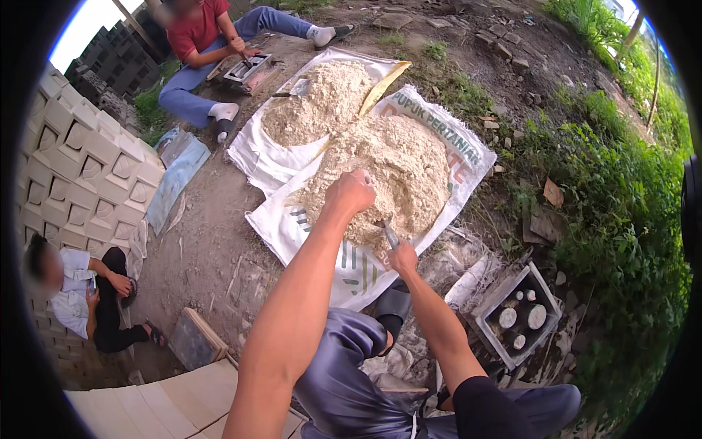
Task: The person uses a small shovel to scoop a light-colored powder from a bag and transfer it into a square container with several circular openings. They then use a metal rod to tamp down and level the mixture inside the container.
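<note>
Over the near mound of pale, crumbly sand-like material (417, 157) my left hand (353, 192) is closed, its fingers curled. Whatever it may hold is hidden. My right hand (404, 258) grips the handle of a trowel (392, 235), whose metal end is partly sunk in the near edge of the mound. Under the mound lies a white woven sack (272, 219) with printed marks. Beside it, farther left, a second mound (322, 102) rests on another sack, with a flat-bladed tool (298, 88) on it.
To my right stands a grey square mould (486, 311) with round cores inside. A person in red (201, 29) works at another mould (248, 69) at the far left; one in white (73, 293) sits at left by stacked pale blocks (88, 157). Greenery (621, 241) borders the right.
</note>
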Demonstrator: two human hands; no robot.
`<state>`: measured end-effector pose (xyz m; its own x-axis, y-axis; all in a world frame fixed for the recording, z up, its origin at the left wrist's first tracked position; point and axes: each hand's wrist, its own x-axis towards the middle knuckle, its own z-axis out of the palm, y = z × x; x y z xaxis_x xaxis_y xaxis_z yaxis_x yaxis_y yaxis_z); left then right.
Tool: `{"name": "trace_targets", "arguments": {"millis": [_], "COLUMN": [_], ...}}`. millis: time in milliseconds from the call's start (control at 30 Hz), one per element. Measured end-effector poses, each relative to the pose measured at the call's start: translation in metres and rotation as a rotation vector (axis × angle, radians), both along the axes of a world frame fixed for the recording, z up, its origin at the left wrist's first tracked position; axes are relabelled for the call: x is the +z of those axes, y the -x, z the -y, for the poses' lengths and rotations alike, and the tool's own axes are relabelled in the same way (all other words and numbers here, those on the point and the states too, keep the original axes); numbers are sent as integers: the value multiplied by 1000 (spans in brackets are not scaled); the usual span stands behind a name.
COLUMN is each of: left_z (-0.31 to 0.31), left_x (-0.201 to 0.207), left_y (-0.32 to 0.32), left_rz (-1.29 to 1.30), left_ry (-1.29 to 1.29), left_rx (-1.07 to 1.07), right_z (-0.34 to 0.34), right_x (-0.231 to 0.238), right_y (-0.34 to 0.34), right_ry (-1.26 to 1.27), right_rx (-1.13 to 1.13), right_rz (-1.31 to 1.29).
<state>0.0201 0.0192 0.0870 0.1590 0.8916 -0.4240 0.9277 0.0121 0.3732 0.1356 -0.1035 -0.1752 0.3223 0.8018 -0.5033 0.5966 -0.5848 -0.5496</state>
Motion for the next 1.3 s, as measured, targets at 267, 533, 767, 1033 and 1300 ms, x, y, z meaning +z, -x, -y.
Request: {"name": "trace_targets", "arguments": {"millis": [267,533,767,1033,1300], "left_z": [1,3,5,13,17], "left_x": [6,1,10,22,20], "left_y": [-2,-3,-10,-21,-55], "left_rz": [-6,14,-12,-34,-73], "left_ry": [2,-45,-26,-66,-107], "left_rx": [44,48,29,54,-36], "right_z": [10,1,3,23,101], "right_x": [25,59,78,111,161], "right_y": [-26,-40,-54,-91,-165], "right_ry": [-142,-162,-241,-357,-300], "right_rx": [65,137,133,126,107], "right_rz": [-8,14,-21,-26,5]}}
